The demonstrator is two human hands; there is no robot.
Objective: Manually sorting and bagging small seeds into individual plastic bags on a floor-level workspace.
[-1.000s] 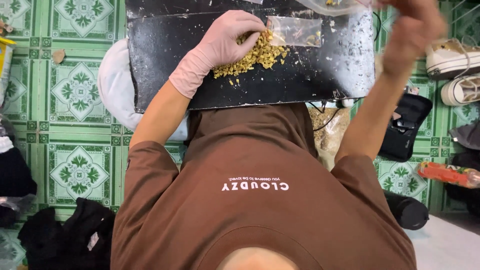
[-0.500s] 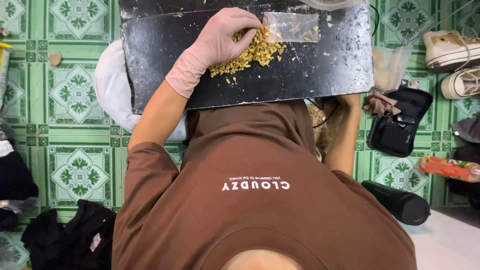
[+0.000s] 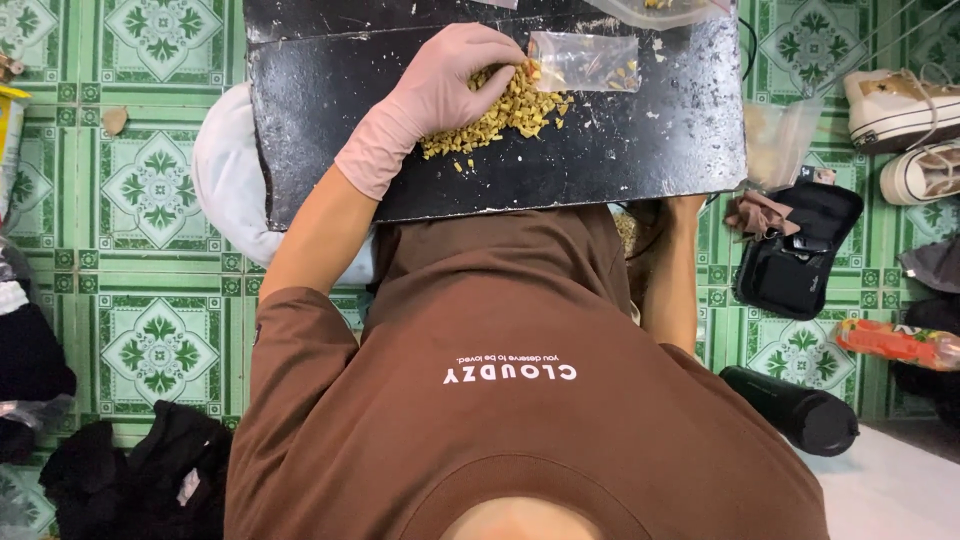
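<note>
Pink-gloved, my left hand cups loosely over the yellow bits; my right has dropped below the board, hidden.

Bare black board lies open at three o'clock of the yellow pile; a clear bag blocks one o'clock.
</note>
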